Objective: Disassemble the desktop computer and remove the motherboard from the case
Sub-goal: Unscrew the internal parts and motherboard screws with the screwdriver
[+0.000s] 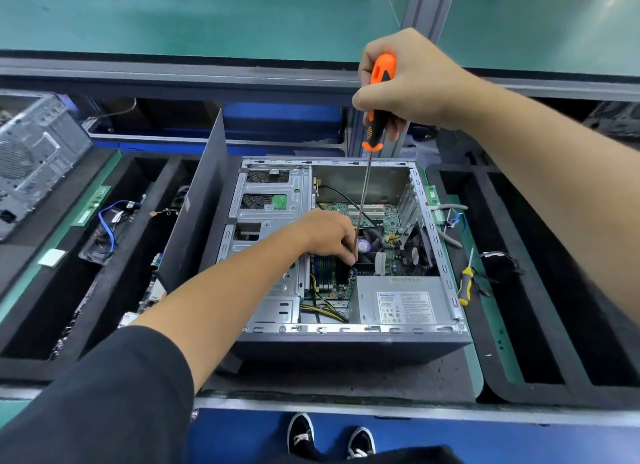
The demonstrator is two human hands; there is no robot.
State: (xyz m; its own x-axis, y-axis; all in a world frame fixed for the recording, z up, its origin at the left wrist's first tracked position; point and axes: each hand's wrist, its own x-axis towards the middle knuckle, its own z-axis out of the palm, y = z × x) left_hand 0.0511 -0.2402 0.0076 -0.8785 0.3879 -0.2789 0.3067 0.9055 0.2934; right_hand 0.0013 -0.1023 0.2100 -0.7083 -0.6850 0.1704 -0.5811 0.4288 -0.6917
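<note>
An open desktop case (346, 330) lies on its side at the middle of the bench. The green motherboard (381, 214) sits on its floor, with the grey power supply (401, 300) at the near right. My right hand (412, 82) is shut on the orange-and-black handle of a long screwdriver (379, 103). Its thin shaft runs steeply down into the case. My left hand (325, 235) reaches inside and pinches the shaft near its tip, beside a black part next to the memory slots. The tip itself is hidden.
The removed side panel (197, 203) leans upright against the case's left side. Black foam trays flank it: the left one (104, 221) holds cables and parts, the right one a small yellow screwdriver (465, 285). Another grey case (31, 158) stands far left.
</note>
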